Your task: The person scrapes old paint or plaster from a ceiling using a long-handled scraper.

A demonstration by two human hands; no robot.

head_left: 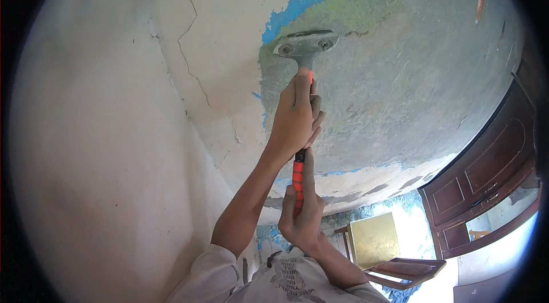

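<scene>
A long-handled wall scraper [306, 53] with a grey metal head and two screws lies with its blade edge at the wall [366, 85]. My left hand [296, 114] is wrapped around the upper handle, just below the head, thumb pointing up along it. Lower down, my right hand [304, 217] grips the red-and-black handle [298, 172] near its end, with a finger stretched along it. Around the blade the surface is bare grey plaster, with green and blue paint patches [309, 2] above it. Cream paint [229, 34] covers the wall to the left.
A thin crack [186, 57] runs down the cream wall, left of a corner with another wall [103, 131]. Behind me at lower right are a wooden chair [374, 240] with a yellowish seat and a dark brown wooden cabinet [474, 177]. Paint debris [420, 211] lies on the floor.
</scene>
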